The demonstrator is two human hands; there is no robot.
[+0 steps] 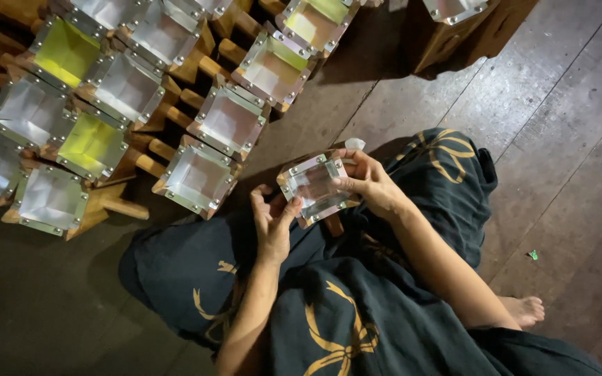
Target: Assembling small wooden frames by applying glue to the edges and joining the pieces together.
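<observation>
- I am sitting on a dark wooden floor, holding one small square metal-lined mould above my lap, and everything else here is placed by that mould.
- My right hand is gripping the mould on its right side: the fingers are clamped on its rim, with the thumb lying over the near edge and the fingertips curling round the far corner.
- My left hand is meeting the mould at its lower left corner, the thumb pressing against the shiny rim and the other fingers folding loosely beneath (how firmly they are pressing, I cannot tell).
- The mould is tilting slightly, its open silver face turning up toward me, with a wooden stub showing just under its lower edge.
- Up and to the left of the mould, a crowd of similar wooden-framed moulds is lying on the floor, packed side by side; the closest one is sitting just left of the mould in my hands.
- Several of that crowd are catching a yellow-green reflection, while the rest are shining plain silver.
- Below the mould, my dark trousers with gold patterning are covering my folded legs.
- Well to the lower right of the mould, my bare foot is resting on the boards, with a tiny green scrap lying near it.
</observation>
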